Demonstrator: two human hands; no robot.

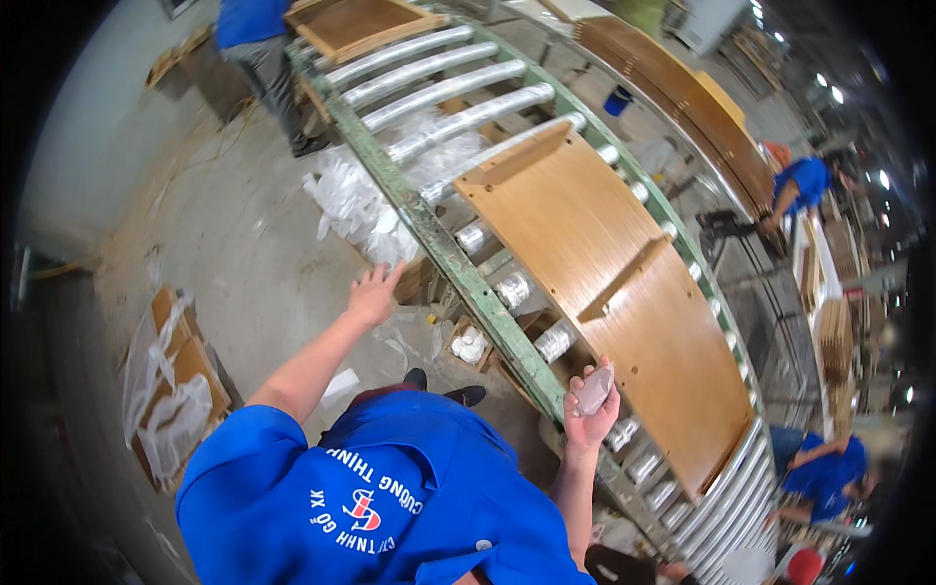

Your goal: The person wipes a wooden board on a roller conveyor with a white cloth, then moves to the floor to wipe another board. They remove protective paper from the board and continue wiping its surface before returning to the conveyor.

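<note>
My right hand (597,421) is raised beside the roller conveyor's near rail, fingers closed around a small translucent plastic packet (594,390). Just past that hand a brown wooden panel (565,224) rests on the rollers. Two wooden strips stand out from its upper face, one along its far end and one across the middle (624,280). My left hand (372,294) hangs in the air on the near side of the conveyor, fingers spread, holding nothing. Below and beyond it lies a heap of crumpled clear plastic (375,219).
The conveyor's green rail (444,234) runs diagonally before me. A wooden frame (361,24) sits at its far end, near a standing person (268,73). A small box of white items (470,346) is below the rail. Cardboard with plastic film (180,400) lies left. Other workers (824,473) are at right.
</note>
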